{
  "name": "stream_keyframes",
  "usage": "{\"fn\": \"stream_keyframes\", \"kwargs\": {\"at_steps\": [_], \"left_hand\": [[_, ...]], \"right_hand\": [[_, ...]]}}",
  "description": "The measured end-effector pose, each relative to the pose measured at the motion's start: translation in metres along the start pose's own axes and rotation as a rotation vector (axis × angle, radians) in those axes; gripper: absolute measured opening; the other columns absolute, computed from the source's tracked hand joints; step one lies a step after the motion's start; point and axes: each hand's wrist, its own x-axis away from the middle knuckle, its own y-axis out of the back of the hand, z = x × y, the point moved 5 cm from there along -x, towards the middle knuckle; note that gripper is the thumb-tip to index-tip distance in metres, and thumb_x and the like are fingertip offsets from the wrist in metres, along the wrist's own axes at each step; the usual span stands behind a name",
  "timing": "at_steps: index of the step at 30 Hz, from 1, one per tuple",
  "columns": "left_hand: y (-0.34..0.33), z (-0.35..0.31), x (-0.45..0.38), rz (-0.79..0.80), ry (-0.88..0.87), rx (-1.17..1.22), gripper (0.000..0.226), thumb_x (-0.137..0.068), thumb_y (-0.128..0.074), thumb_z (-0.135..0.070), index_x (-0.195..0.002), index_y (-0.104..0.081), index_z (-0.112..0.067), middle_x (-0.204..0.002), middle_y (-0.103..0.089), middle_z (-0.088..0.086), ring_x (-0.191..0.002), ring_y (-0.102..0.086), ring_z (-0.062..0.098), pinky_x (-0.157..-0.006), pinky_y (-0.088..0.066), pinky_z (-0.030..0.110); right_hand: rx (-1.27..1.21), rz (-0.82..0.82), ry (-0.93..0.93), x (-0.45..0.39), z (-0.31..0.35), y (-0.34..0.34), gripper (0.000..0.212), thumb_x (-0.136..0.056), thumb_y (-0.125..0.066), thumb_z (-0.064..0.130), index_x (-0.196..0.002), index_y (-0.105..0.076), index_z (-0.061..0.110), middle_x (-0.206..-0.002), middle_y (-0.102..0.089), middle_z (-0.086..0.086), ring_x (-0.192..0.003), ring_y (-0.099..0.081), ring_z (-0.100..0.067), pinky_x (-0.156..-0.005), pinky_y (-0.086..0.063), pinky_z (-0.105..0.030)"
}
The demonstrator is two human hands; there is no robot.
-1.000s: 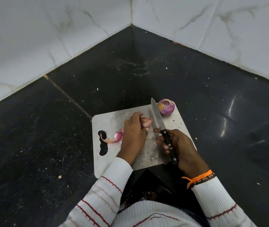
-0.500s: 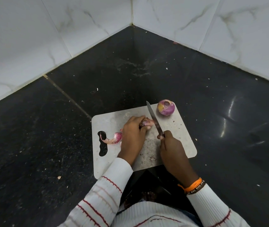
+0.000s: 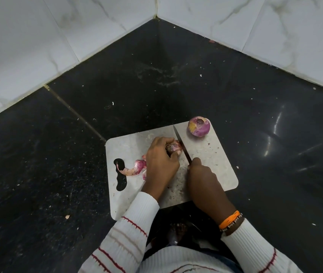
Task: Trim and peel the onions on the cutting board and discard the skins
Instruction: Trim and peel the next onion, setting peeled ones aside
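black stone floor under a pale rounded cutting board (image 3: pixel 211 158). left hand (image 3: pixel 161 164) pinches a small red onion (image 3: pixel 174 147); right hand (image 3: pixel 204 178), now rolled over, grips the black-handled knife (image 3: pixel 182 147) against it, trimming begun.

knife (image 3: pixel 182 146) — now against onion (image 3: pixel 174 147)
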Motion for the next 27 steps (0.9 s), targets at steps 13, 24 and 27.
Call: {"fn": "stream_keyframes", "kwargs": {"at_steps": [13, 24, 27], "left_hand": [[0.001, 0.005, 0.001, -0.027, 0.072, 0.093, 0.033, -0.082, -0.068, -0.015, -0.114, -0.059, -0.017, -0.116, -0.059, -0.001, -0.102, -0.052, 0.008, -0.086, -0.034, 0.015], [0.014, 0.016, 0.007, 0.15, 0.323, 0.693, 0.036, -0.092, -0.052, 0.0, -0.114, -0.057, -0.028, -0.127, -0.054, -0.003, -0.116, -0.055, 0.014, -0.09, -0.054, 0.03], [0.015, 0.006, 0.007, 0.189, 0.303, 0.779, 0.035, -0.094, -0.045, 0.003, -0.113, -0.059, -0.024, -0.123, -0.057, -0.002, -0.113, -0.058, 0.012, -0.085, -0.054, 0.021]], "right_hand": [[0.045, 0.026, -0.047, -0.001, -0.002, -0.02, 0.013, -0.095, -0.04, 0.009, -0.106, -0.035, 0.013, -0.097, -0.058, -0.007, -0.083, -0.059, -0.023, -0.064, -0.037, -0.028], [-0.085, 0.024, -0.045, -0.023, -0.011, -0.008, 0.004, -0.097, -0.034, 0.014, -0.097, -0.037, 0.011, -0.098, -0.057, -0.013, -0.082, -0.056, -0.026, -0.066, -0.037, -0.029], [-0.382, -0.032, -0.027, -0.025, -0.014, -0.003, 0.016, -0.099, -0.036, 0.023, -0.09, -0.043, 0.012, -0.085, -0.054, -0.001, -0.069, -0.047, -0.01, -0.055, -0.033, -0.014]]}}
